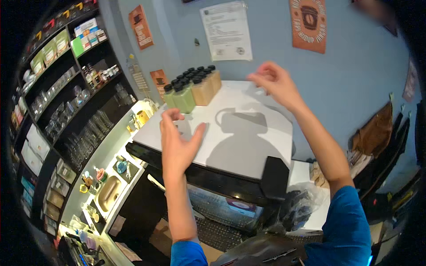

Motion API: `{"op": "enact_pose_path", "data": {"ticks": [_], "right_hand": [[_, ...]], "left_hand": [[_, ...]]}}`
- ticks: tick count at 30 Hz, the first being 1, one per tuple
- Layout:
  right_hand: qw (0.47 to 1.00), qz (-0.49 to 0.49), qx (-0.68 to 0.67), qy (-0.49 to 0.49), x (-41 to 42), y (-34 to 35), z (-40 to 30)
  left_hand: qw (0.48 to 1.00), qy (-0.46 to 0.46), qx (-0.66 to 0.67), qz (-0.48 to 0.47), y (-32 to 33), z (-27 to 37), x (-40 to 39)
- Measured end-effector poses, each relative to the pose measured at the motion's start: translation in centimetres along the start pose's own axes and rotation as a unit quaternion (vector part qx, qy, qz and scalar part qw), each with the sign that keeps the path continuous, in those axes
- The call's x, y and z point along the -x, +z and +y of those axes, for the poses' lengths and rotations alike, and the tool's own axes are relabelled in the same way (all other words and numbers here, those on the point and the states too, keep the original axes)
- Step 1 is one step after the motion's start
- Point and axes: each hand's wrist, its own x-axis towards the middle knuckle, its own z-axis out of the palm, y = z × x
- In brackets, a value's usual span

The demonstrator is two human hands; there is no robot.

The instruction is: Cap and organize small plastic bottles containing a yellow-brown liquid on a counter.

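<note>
My left hand [179,143] hovers over the near left part of a white cabinet top [233,103], its thumb and fingers apart and nothing between them. Just beyond it stand square bottles with black caps, packed close together. Green liquid fills the nearer bottles [184,100]; tan liquid fills several others [202,92] towards the wall. My right hand [274,81] is raised above the back right of the top, near the wall. Its fingers are curled and blurred; no object shows in it, but its inner side is partly hidden.
Black trim [213,173] edges the cabinet's front above a glass pane [223,202]. To the left are a steel sink [109,194] and dark shelves [61,146] of glassware. Plastic bags [303,202] lie at the right; a brown apron [374,133] hangs beyond.
</note>
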Motion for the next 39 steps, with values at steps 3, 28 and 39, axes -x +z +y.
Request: {"op": "enact_pose_path", "data": {"ticks": [3,28,39], "right_hand": [[0.971,0.221,-0.092,0.024,8.2,-6.5,-0.7],[0.865,-0.42,0.231,0.152,47.7,-8.6,19.4],[0.989,-0.085,0.077,0.091,44.3,-8.3,21.2]], "left_hand": [[1.0,0.002,-0.004,0.016,0.4,0.2,-0.3],[0.883,-0.168,-0.128,0.419,-1.2,1.1,26.2],[0.954,-0.252,-0.06,-0.153,15.0,9.4,46.5]]}}
